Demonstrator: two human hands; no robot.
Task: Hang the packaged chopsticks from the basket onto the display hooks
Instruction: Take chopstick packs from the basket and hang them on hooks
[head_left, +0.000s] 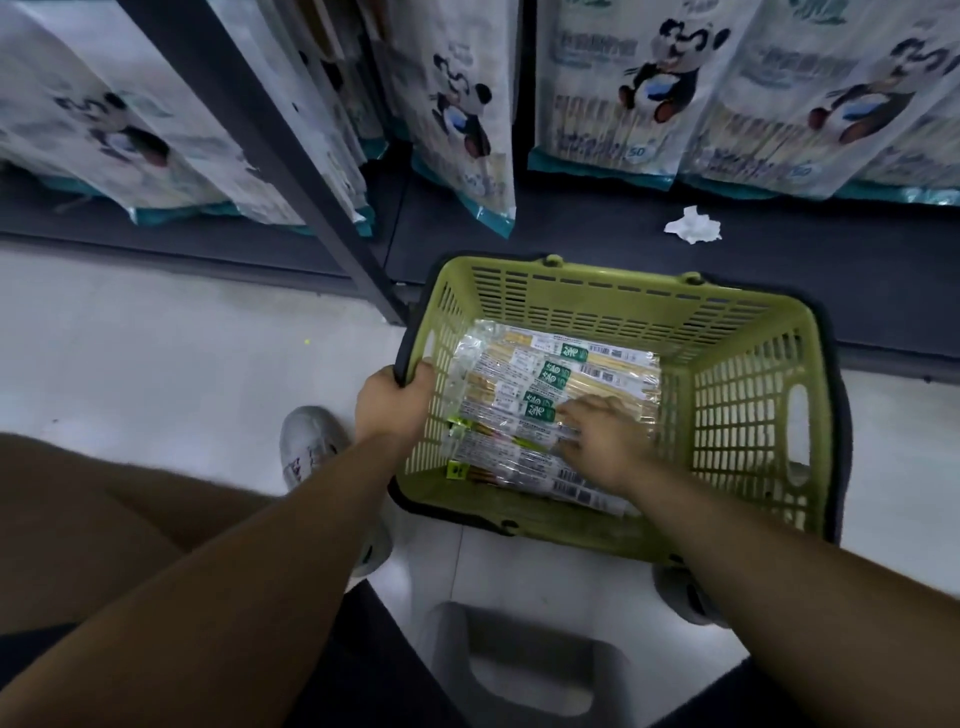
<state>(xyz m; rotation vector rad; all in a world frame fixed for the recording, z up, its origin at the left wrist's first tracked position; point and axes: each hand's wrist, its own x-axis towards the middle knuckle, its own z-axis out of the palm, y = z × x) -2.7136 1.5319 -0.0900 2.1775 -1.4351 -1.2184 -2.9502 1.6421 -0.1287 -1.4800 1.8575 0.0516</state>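
Observation:
A green plastic basket (748, 395) stands on the floor in front of me. Several clear packs of chopsticks (524, 374) with green labels lie flat on its bottom. My left hand (392, 402) grips the basket's left rim and dark handle. My right hand (597, 441) is inside the basket, palm down, fingers spread on the top packs; I cannot tell whether it has a pack pinched. No display hooks show in this view.
Panda-printed packs (467, 114) hang above a dark base shelf (571, 234). A slanted dark upright (291, 171) stands left of the basket. Crumpled white paper (693, 224) lies on the shelf. A grey stool (524, 670) is beneath me, my shoe (311, 447) beside the basket.

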